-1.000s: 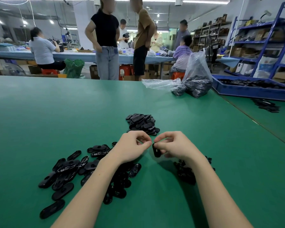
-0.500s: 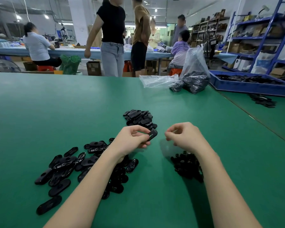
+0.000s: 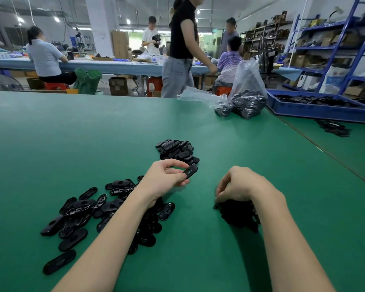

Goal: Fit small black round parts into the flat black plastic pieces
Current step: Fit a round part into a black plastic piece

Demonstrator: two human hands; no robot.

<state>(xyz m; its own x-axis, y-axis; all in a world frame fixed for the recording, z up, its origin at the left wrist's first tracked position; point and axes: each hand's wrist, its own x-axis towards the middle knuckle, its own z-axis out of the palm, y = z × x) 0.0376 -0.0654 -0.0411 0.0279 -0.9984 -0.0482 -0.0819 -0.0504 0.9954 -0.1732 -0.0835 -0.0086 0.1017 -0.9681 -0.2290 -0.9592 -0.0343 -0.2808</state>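
Left grip (image 3: pixel 167 175) pinching one flat black oval piece (image 3: pixel 190 171) between thumb and fingertips, just above the green counter (image 3: pixel 72 144), right beside the near edge of the small stack. Right grip (image 3: pixel 240 184) curled downward, fingertips touching the dark heap of small round parts (image 3: pixel 238 213); cannot tell whether anything is pinched.

Beyond, going from largest to smallest: green counter spanning the whole foreground. Blue tray (image 3: pixel 316 110) of black parts at far right. Clear plastic bag (image 3: pixel 249 98) of black parts standing just left of the tray. Wide scatter of loose flat black pieces (image 3: pixel 76 213) at left, partly under the left forearm. Compact stack of flat pieces (image 3: pixel 177 149) near centre, beyond both grips. Heap of small round parts beneath the right wrist. Single held piece, tilted, slot showing.
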